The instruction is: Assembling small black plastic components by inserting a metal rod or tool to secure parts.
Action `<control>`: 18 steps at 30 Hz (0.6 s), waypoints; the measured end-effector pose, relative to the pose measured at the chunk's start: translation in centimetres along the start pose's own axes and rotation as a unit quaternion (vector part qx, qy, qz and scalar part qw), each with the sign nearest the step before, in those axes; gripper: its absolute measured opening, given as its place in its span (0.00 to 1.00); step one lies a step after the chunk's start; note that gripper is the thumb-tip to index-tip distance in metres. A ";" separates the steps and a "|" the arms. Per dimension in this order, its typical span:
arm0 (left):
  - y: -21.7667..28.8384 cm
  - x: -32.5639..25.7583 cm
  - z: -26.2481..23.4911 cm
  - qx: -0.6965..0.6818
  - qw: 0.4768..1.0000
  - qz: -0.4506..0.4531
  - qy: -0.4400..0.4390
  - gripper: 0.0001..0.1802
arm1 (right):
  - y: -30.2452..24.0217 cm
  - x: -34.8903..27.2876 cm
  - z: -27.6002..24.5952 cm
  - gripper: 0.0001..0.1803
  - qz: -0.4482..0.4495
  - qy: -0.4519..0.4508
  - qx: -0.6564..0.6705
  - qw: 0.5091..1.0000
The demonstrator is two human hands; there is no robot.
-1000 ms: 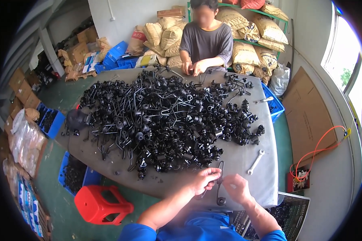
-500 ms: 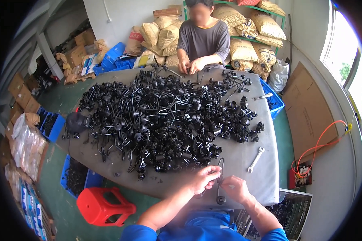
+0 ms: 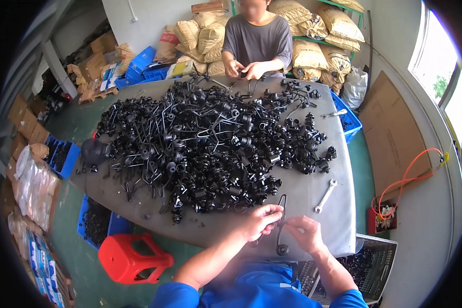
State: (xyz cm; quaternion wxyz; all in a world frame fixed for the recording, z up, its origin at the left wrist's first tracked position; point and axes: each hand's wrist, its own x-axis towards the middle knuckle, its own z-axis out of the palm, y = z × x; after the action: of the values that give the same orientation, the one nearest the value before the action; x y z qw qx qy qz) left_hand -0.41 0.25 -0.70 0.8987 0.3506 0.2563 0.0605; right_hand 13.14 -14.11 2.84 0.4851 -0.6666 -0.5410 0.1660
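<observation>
Both hands work at the near edge of the grey worktop point(image 3: 339, 215). The left hand point(image 3: 262, 222) is closed, fingers pinched on the upper part of a bent black wire bracket point(image 3: 281, 226); the right hand point(image 3: 304, 233) is closed on the same bracket from the other side, lower down. The bracket stands roughly upright between the two hands, its looped top just above the left fingertips and a round black fitting at its lower end, hanging over the worktop edge. A large heap of like black brackets and fittings point(image 3: 210, 143) covers most of the worktop, beginning just beyond the hands. A silver spanner point(image 3: 325, 195) lies flat on the bare surface to the right of the heap, near the right hand but apart from it. At the far side a second person in a grey shirt point(image 3: 257, 41) holds both hands together over the worktop edge. A red plastic stool point(image 3: 133, 256) stands on the floor at lower left, beside a blue crate point(image 3: 95, 226) of black parts.
</observation>
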 end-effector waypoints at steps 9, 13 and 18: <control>-0.3 0.3 -0.1 -0.021 1.000 -0.003 -0.003 0.14 | 0.1 -0.2 0.1 0.06 0.150 -0.002 0.084 0.985; -0.9 0.5 -0.1 -0.007 1.000 0.008 0.009 0.14 | 0.1 -0.6 0.6 0.07 0.274 -0.014 0.147 0.950; -0.9 0.1 0.7 0.031 0.999 0.028 0.028 0.14 | 0.8 -1.2 0.5 0.10 0.175 -0.018 0.074 0.982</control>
State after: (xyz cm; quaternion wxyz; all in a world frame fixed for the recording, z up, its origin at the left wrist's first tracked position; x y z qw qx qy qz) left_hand -0.01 -0.85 -0.91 0.8779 0.3836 0.2731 0.0873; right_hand 12.83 -14.91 1.57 0.4867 -0.7101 -0.4109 0.3003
